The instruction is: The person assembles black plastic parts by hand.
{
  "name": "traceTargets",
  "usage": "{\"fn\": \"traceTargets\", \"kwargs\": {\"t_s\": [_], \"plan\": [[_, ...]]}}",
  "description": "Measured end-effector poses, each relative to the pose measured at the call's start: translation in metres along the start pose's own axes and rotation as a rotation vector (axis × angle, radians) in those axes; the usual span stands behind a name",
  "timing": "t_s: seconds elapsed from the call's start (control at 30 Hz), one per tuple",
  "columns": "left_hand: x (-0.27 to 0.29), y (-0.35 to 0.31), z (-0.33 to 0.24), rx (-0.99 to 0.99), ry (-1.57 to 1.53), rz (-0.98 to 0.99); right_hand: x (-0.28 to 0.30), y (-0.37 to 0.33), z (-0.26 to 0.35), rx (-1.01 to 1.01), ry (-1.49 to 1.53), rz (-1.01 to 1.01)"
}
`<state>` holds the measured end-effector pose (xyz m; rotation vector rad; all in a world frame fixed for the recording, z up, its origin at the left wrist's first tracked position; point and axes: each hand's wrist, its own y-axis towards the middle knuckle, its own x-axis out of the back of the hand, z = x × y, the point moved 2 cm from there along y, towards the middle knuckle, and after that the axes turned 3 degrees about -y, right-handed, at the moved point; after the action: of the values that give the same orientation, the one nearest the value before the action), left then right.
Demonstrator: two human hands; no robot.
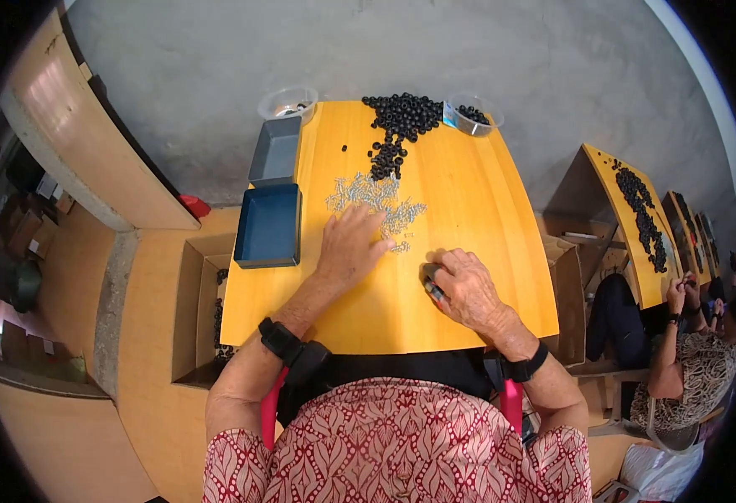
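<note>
My left hand (353,243) lies over the near edge of a pile of small silver screw-like pieces (368,192), its fingers stretched out and its thumb apart. If anything small is under the fingertips, it is hidden. To the right, my right hand (470,289) is closed around a short dark tool with grey and red parts (432,283), low over the tabletop. Its exact kind cannot be made out. Beyond the silver pieces sits a heap of small round black parts (405,115), with a narrower trail of them reaching toward the screws.
On the yellow table (360,314), a blue tray (268,226) and a grey tray (276,151) line the left edge. Clear bowls (474,115) stand at the far corners. Cardboard boxes (200,310) flank the table. At right, another person (678,369) works at a similar table.
</note>
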<state>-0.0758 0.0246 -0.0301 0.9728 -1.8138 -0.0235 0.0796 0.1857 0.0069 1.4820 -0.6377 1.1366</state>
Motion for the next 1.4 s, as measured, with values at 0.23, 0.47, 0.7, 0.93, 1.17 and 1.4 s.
{"fn": "traceTargets", "kwargs": {"t_s": [0.23, 0.47, 0.7, 0.93, 1.17, 1.4], "plan": [[-0.012, -0.009, -0.011, -0.086, 0.118, 0.099, 0.054, -0.014, -0.013, -0.118, -0.068, -0.082], [-0.012, -0.014, -0.013, -0.063, 0.11, 0.177, 0.087, -0.04, -0.039, -0.234, -0.148, -0.169], [-0.016, -0.01, -0.014, -0.11, 0.146, 0.143, 0.114, -0.091, -0.082, -0.465, -0.271, -0.309], [-0.01, -0.009, -0.019, -0.009, 0.175, 0.254, 0.122, -0.142, -0.124, -0.707, -0.279, -0.374], [-0.01, -0.009, -0.019, -0.022, 0.203, 0.271, 0.15, -0.155, -0.129, -0.75, -0.286, -0.451], [-0.011, -0.012, -0.016, -0.036, 0.2, 0.212, 0.162, -0.118, -0.108, -0.709, -0.091, -0.511]]}}
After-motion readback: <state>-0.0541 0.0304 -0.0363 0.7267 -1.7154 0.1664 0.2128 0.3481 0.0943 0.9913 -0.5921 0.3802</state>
